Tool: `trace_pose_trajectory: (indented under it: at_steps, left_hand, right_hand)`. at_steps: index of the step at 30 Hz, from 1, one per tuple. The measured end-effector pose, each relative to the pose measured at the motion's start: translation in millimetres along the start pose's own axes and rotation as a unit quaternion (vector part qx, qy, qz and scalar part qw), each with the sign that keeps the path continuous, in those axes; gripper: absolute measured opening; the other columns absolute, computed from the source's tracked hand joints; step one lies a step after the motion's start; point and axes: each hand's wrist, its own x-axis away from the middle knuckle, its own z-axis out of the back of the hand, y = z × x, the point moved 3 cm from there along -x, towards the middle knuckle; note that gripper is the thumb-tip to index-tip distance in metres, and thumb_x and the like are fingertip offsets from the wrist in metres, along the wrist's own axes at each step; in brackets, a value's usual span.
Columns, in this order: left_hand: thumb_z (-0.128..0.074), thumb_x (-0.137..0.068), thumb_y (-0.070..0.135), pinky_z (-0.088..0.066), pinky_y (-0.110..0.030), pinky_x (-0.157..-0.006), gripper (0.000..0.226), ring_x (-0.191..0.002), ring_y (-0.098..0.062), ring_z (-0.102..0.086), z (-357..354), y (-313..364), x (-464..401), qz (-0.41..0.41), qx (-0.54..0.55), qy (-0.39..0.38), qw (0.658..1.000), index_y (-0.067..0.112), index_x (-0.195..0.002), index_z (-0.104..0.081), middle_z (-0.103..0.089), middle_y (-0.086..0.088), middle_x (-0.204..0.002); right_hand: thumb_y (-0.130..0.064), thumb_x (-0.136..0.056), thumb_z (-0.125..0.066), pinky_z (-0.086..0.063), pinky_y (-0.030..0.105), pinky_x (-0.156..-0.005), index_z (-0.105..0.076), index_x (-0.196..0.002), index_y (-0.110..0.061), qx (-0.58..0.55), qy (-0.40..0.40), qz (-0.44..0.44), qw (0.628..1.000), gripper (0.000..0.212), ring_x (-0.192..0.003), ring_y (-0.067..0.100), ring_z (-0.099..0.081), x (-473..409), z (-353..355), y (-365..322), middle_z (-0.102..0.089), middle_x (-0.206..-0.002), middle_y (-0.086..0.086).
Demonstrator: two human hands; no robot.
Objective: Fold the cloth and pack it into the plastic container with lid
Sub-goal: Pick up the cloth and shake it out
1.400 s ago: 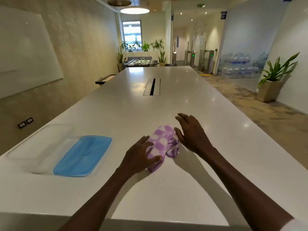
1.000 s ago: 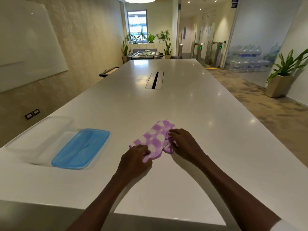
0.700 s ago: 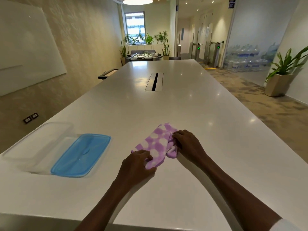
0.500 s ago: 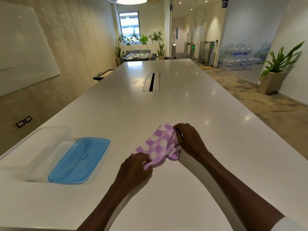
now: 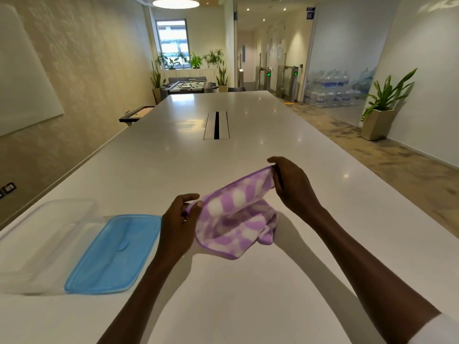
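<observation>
A purple-and-white checked cloth (image 5: 236, 217) hangs stretched between both hands above the white table (image 5: 223, 306). My left hand (image 5: 177, 227) pinches its near left corner. My right hand (image 5: 289, 183) pinches the far right corner, held higher. The cloth's lower part sags in loose folds toward the tabletop. To the left stands a clear plastic container (image 5: 37, 244), open and empty. Its blue lid (image 5: 114, 254) lies flat beside it, between the container and my left hand.
A cable slot (image 5: 216, 125) runs along the table's middle farther back. The table's left edge runs close behind the container. A potted plant (image 5: 380, 115) stands on the floor to the right, and a whiteboard (image 5: 22, 78) hangs on the left wall.
Both hands took hold of the bunched cloth on the table, lifted it and pulled apart, so it now hangs partly spread. The right hand rose and moved away from the left.
</observation>
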Motion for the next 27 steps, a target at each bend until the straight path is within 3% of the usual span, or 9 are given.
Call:
trace_pose_trajectory:
  at_steps: [5,10,14,15,20,24,27]
  left_hand:
    - [-0.083,-0.071,0.019,-0.051,-0.01,-0.062,0.03,-0.069,0.001,-0.064,19.2,20.2,-18.5,-0.003,0.05,-0.035,0.998,0.025,-0.097,-0.071,-0.074,0.013,-0.082]
    - [-0.077,-0.077,0.013,-0.053,-0.016,-0.067,0.03,-0.073,-0.005,-0.064,35.5,43.9,-35.4,-0.066,0.025,-0.019,0.997,0.022,-0.105,-0.069,-0.073,0.001,-0.09]
    - [-0.066,-0.087,0.01,-0.046,-0.009,-0.054,0.02,-0.057,-0.002,-0.06,45.6,69.1,-49.1,-0.091,0.027,0.04,0.995,0.011,-0.107,-0.069,-0.067,-0.001,-0.075]
    - [-0.064,-0.089,0.012,-0.044,-0.009,-0.052,0.017,-0.053,-0.001,-0.058,47.8,75.6,-53.0,-0.102,0.025,0.054,0.993,0.009,-0.105,-0.07,-0.066,0.001,-0.072]
    - [-0.062,-0.092,0.019,-0.048,-0.014,-0.049,0.016,-0.052,-0.002,-0.059,58.1,108.8,-71.0,-0.121,0.051,0.098,0.986,0.013,-0.104,-0.07,-0.07,0.002,-0.08]
    - [-0.062,-0.091,0.012,-0.057,-0.02,-0.059,0.013,-0.071,-0.005,-0.067,63.8,136.6,-83.9,-0.124,0.122,0.105,0.979,0.015,-0.103,-0.068,-0.071,0.006,-0.085]
    - [-0.064,-0.09,0.009,-0.059,-0.021,-0.066,0.01,-0.068,-0.005,-0.068,71.8,156.4,-89.9,-0.137,0.166,0.118,0.97,0.015,-0.096,-0.069,-0.071,0.009,-0.077]
  right_hand:
    - [-0.017,-0.1,-0.05,-0.052,0.036,-0.086,-0.058,-0.127,-0.008,-0.006,0.044,0.005,0.999,0.029,-0.103,0.026,-0.064,-21.1,23.0,-7.3,-0.068,-0.116,0.012]
    - [-0.022,-0.096,-0.059,-0.054,0.04,-0.068,-0.069,-0.105,-0.008,-0.004,0.088,0.031,0.996,0.02,-0.076,0.023,-0.064,-43.8,54.2,-15.3,-0.073,-0.091,0.009]
    - [-0.024,-0.094,-0.065,-0.042,0.007,-0.064,-0.072,-0.099,-0.01,-0.038,0.103,0.027,0.994,0.017,-0.069,0.009,-0.058,-61.7,75.9,-19.6,-0.074,-0.089,0.005]
    - [-0.025,-0.093,-0.066,-0.039,0.005,-0.062,-0.073,-0.098,-0.011,-0.046,0.111,0.025,0.992,0.017,-0.069,0.007,-0.058,-66.9,81.7,-20.7,-0.074,-0.088,0.004]
    - [-0.019,-0.091,-0.068,-0.052,0.022,-0.055,-0.073,-0.097,-0.007,-0.1,0.139,0.012,0.985,0.015,-0.06,0.008,-0.061,-91.1,108.5,-24.7,-0.072,-0.083,0.007]
    - [-0.013,-0.093,-0.064,-0.056,0.013,-0.057,-0.07,-0.104,-0.003,-0.123,0.147,0.012,0.981,0.016,-0.062,0.006,-0.067,-105.7,124.9,-34.4,-0.071,-0.086,0.009]
    - [-0.015,-0.094,-0.064,-0.059,0.016,-0.063,-0.069,-0.105,-0.002,-0.141,0.167,0.01,0.976,0.018,-0.07,0.015,-0.071,-113.8,137.0,-45.6,-0.072,-0.088,0.008]
